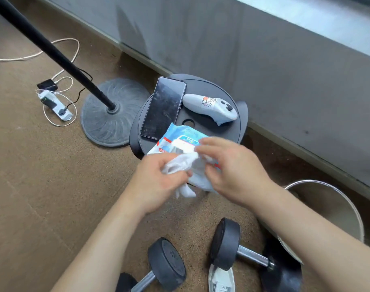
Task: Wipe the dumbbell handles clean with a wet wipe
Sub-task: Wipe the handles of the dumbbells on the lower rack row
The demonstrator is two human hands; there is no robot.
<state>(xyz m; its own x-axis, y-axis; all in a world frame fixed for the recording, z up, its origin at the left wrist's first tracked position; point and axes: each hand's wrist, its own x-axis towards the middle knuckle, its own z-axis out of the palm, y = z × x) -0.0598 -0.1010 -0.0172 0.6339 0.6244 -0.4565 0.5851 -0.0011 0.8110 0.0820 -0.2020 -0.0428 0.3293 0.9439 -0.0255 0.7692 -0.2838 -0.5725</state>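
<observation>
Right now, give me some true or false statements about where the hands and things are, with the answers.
1. The left hand and the right hand both hold a white wipe right by the wipes pack. True.
2. The phone lies on the floor. False: it lies on the round black stool, beside the controller.
3. The left dumbbell and the right dumbbell lie on the floor. True.
4. The wipe is rubbing a dumbbell handle. False: it is up in the hands, touching neither handle.
</observation>
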